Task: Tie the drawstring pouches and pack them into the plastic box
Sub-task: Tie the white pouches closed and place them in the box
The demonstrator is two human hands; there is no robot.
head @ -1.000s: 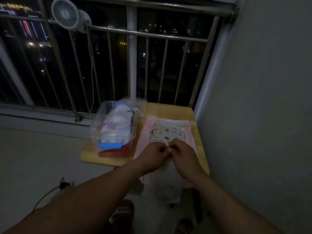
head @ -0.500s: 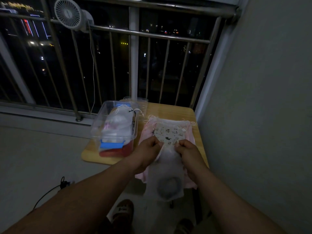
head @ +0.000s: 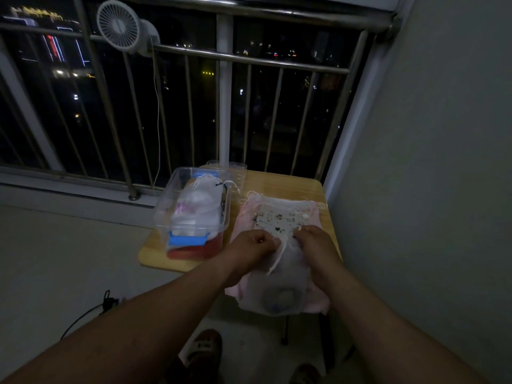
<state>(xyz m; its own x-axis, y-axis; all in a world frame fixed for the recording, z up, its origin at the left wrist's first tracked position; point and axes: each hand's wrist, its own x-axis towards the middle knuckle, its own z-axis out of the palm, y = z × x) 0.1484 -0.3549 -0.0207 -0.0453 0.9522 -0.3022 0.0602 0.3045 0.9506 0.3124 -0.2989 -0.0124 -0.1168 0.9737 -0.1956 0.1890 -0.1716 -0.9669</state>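
White pouch (head: 286, 275) hangs beneath left hand (head: 255, 245) and right hand (head: 314, 242), both pinching its drawstring (head: 278, 257).

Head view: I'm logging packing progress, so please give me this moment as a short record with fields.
left hand: grips the mouth of the white pouch
right hand: grips the same mouth from the other side
drawstring: loose end hangs between the hands
white pouch contents: a round dark object at the bottom
plastic box: open, on the table, left of the hands
packed pouch: white, inside the box
pile: printed pouch lying on pink pouches
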